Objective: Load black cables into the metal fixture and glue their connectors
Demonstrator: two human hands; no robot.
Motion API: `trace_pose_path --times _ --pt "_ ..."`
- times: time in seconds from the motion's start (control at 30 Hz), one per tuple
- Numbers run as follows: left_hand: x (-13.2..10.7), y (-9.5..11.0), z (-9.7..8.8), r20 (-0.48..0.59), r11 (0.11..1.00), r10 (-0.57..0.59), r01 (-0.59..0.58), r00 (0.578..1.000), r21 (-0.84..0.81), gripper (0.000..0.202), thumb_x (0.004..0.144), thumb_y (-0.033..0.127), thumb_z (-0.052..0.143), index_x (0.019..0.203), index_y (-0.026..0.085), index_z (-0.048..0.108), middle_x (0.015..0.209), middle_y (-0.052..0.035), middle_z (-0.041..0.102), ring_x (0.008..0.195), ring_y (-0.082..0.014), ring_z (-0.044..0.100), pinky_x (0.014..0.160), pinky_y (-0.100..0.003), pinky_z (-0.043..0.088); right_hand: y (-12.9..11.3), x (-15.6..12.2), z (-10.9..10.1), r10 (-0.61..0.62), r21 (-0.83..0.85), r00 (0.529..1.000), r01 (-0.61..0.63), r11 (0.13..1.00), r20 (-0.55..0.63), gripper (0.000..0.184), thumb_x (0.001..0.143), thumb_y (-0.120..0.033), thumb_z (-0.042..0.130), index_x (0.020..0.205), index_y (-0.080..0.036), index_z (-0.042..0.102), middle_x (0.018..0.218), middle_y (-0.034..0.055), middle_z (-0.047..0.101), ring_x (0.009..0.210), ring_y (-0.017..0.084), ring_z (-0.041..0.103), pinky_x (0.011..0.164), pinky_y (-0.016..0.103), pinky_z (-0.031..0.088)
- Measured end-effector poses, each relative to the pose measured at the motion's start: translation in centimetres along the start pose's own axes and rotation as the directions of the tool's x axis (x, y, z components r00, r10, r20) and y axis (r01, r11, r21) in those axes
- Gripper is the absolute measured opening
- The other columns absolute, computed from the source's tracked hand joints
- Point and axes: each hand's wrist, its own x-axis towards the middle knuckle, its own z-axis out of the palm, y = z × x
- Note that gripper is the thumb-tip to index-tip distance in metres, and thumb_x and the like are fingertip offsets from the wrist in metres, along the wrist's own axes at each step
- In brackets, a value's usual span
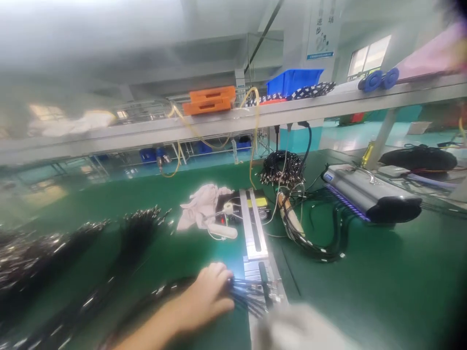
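Observation:
My left hand (209, 296) is wrapped round a bundle of thin black cables (248, 291). Their ends fan out to the right over a slotted metal fixture (255, 228). At the bottom of the view my right hand (299, 328), in what looks like a white glove, is smeared by motion beside the cable ends; its fingers cannot be made out. Behind the fixture sits a black control box (260, 206) with a yellow label. A pinkish-white cloth (204, 206) and a white handle-shaped tool (222, 231) lie to its left.
More black cable bundles (134, 243) cover the left of the green table (365, 282). A coiled bundle (282, 167) lies at the back. At the right stands a grey device (372, 192) with a purple-lit edge. A shelf (219, 125) above carries orange cases (209, 99) and a blue bin (294, 81).

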Motion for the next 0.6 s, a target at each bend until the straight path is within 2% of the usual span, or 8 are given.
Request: trace_pose_path --times 0.07,0.1,0.17,0.23,0.33,0.47,0.53,0.6 --pt "0.5 -0.2 1.2 -0.086 1.0 0.024 -0.024 0.996 -0.008 0.025 0.097 0.038 0.044 0.114 0.022 0.055 0.119 -0.0087 0.053 0.108 -0.0253 0.047 0.099 -0.043 0.04 0.2 2.8 -2.9 -0.012 -0.124 0.996 0.001 0.992 -0.091 0.036 0.099 -0.046 0.055 0.116 -0.017 0.065 0.123 0.01 0.064 0.116 0.026 0.06 0.106 0.051 0.044" --pt "0.8 -0.2 1.9 -0.122 1.0 0.004 -0.004 0.992 0.003 0.023 0.099 0.036 0.041 0.106 0.02 0.056 0.114 -0.0088 0.054 0.104 -0.0252 0.048 0.097 -0.044 0.04 0.7 4.2 -4.0 -0.067 -0.356 0.976 -0.011 0.935 -0.206 0.039 0.098 -0.051 0.048 0.113 -0.021 0.067 0.12 0.0086 0.067 0.115 0.026 0.061 0.105 0.048 0.046" --pt "1.2 -0.5 3.1 -0.174 0.998 -0.054 0.058 0.983 0.017 0.024 0.099 0.036 0.039 0.092 0.019 0.054 0.105 -0.0084 0.056 0.098 -0.0251 0.048 0.093 -0.043 0.04 2.2 6.4 -5.0 -0.097 -0.463 0.959 -0.04 0.885 -0.268 0.043 0.092 -0.052 0.049 0.112 -0.02 0.069 0.119 0.0118 0.068 0.119 0.031 0.059 0.108 0.052 0.043" --pt "0.9 -0.8 4.1 -0.187 0.995 -0.095 0.094 0.978 -0.016 0.027 0.099 0.038 0.038 0.083 0.02 0.051 0.097 -0.0067 0.057 0.093 -0.0241 0.049 0.088 -0.041 0.041 4.0 7.7 -4.9 -0.137 -0.521 0.945 -0.04 0.853 -0.297 0.043 0.089 -0.05 0.049 0.112 -0.019 0.069 0.119 0.0127 0.069 0.117 0.033 0.059 0.107 0.053 0.043" --pt "-0.5 -1.4 4.7 -0.136 0.982 -0.132 0.11 0.982 -0.156 0.032 0.097 0.041 0.038 0.074 0.02 0.044 0.084 -0.0021 0.054 0.084 -0.0206 0.05 0.078 -0.032 0.04 5.6 7.7 -4.0 -0.174 -0.559 0.933 -0.035 0.828 -0.315 0.041 0.092 -0.047 0.043 0.112 -0.021 0.068 0.117 0.0113 0.069 0.115 0.03 0.06 0.104 0.051 0.045" --pt "-1.9 -1.8 4.4 0.013 0.935 -0.172 0.168 0.985 -0.313 0.036 0.093 0.04 0.043 0.064 0.02 0.039 0.068 0.0024 0.046 0.071 -0.0161 0.047 0.066 -0.026 0.035 5.9 6.4 -3.5 -0.146 -0.57 0.942 -0.055 0.82 -0.301 0.038 0.094 -0.048 0.043 0.107 -0.024 0.069 0.11 0.0088 0.071 0.108 0.029 0.063 0.099 0.05 0.049" --pt "-1.7 -2.0 4.5 -0.015 0.941 -0.161 0.149 0.987 -0.303 0.034 0.093 0.038 0.044 0.064 0.02 0.043 0.072 0.0013 0.049 0.074 -0.0171 0.048 0.07 -0.027 0.037 6.1 5.6 -3.6 -0.121 -0.569 0.944 -0.08 0.819 -0.308 0.038 0.095 -0.048 0.043 0.112 -0.024 0.067 0.115 0.0084 0.07 0.111 0.028 0.062 0.1 0.051 0.049" --pt "-1.2 -2.0 5.0 -0.128 0.964 -0.113 0.078 0.985 -0.254 0.026 0.093 0.036 0.046 0.073 0.02 0.052 0.082 -0.0011 0.055 0.083 -0.0201 0.051 0.077 -0.031 0.039 6.4 4.9 -3.8 -0.139 -0.584 0.933 -0.088 0.807 -0.332 0.04 0.095 -0.047 0.042 0.121 -0.025 0.064 0.127 0.0084 0.065 0.12 0.029 0.058 0.105 0.053 0.047"
